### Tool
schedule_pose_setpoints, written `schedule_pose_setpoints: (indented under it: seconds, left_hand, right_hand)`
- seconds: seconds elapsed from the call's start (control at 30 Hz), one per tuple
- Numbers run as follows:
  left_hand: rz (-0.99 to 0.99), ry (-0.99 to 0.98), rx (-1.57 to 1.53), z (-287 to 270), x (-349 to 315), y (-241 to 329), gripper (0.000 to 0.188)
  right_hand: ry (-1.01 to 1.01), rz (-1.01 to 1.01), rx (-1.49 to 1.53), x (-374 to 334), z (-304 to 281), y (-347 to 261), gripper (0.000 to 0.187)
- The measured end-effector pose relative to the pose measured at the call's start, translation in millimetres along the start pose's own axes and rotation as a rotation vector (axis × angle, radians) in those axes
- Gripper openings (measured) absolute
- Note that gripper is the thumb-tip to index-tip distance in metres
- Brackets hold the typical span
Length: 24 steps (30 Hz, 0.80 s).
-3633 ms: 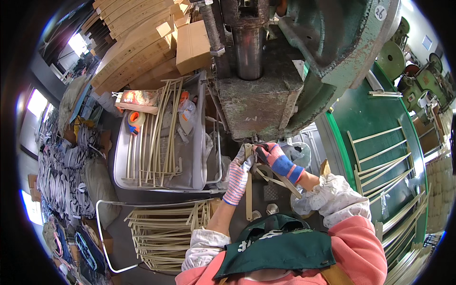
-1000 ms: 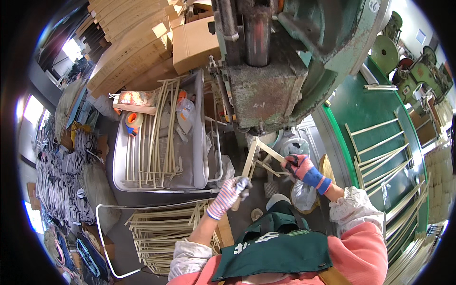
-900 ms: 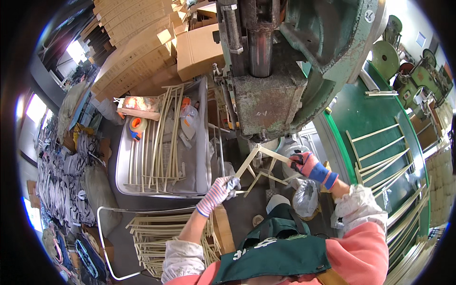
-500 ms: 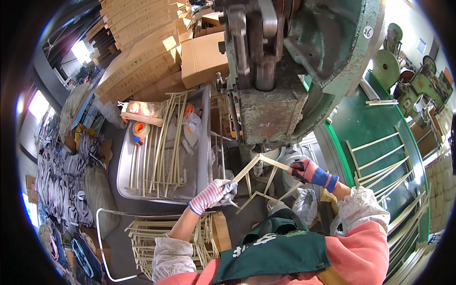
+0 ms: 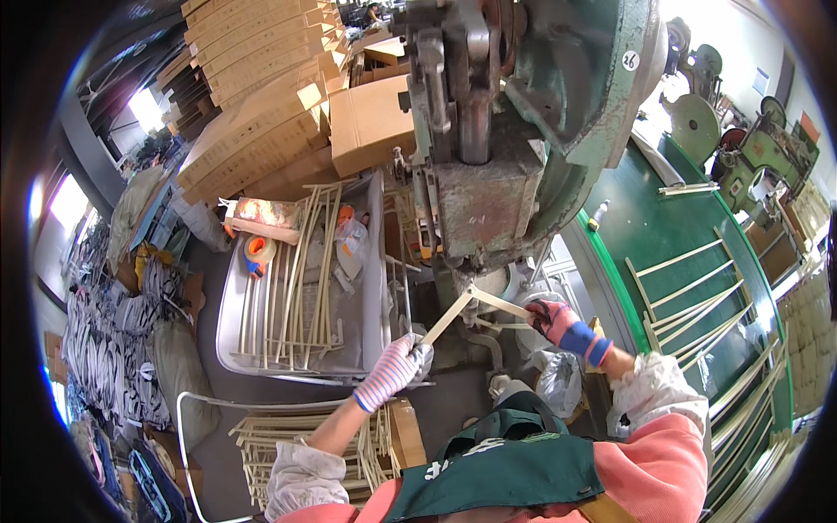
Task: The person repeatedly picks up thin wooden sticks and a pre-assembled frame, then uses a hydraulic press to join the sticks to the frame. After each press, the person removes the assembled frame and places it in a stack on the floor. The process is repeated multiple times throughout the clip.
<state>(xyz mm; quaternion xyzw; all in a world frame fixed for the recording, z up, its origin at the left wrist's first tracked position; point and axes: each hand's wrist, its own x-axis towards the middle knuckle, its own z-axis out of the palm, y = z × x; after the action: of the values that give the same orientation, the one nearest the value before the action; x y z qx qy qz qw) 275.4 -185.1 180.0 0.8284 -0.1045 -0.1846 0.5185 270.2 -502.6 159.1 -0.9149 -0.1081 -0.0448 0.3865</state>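
Both my gloved hands hold a cream-coloured frame of flat bars, bent into a peak just under the head of a green press machine. My left hand, in a striped glove, is closed round the lower end of the left bar. On the other side my right hand, in a pink and blue glove with dark fingertips, grips the end of the right bar. The peak lies close to the press's lower part; whether it touches cannot be seen. More thin bars of the frame run behind, partly hidden.
A grey tub at left holds cream frames, a tape roll and a plastic bag. More frames are piled below it. To the right, a green conveyor carries further frames. Cardboard boxes are stacked behind the tub.
The frame has swung so its lower bars, visible before in front of the press, are now mostly out of sight. My hands still grip it, a little lower on the left. The view has shifted slightly.
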Motion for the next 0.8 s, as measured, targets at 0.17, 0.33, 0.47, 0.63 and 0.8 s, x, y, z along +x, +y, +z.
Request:
schedule_pose_setpoints:
  seconds: [0.17,0.33,0.47,0.63,0.8]
  left_hand:
    - [0.362,0.126,0.941,-33,-42,-2,0.048]
    - [0.547,-0.066,0.733,-49,-74,-3,0.045]
    - [0.486,0.008,0.650,-38,-105,20,0.036]
    - [0.139,-0.314,0.032,22,-173,55,0.029]
    - [0.262,0.008,0.197,179,-195,67,0.028]
  right_hand:
    - [-0.191,-0.249,-0.333,-36,-30,-35,0.017]
    - [-0.360,-0.337,-0.219,-43,-71,-50,0.026]
    - [-0.369,-0.376,-0.158,-50,-78,-62,0.027]
    - [-0.019,-0.853,-0.398,-59,-99,-33,0.023]
    - [-0.034,-0.666,-0.681,-59,-106,43,0.033]
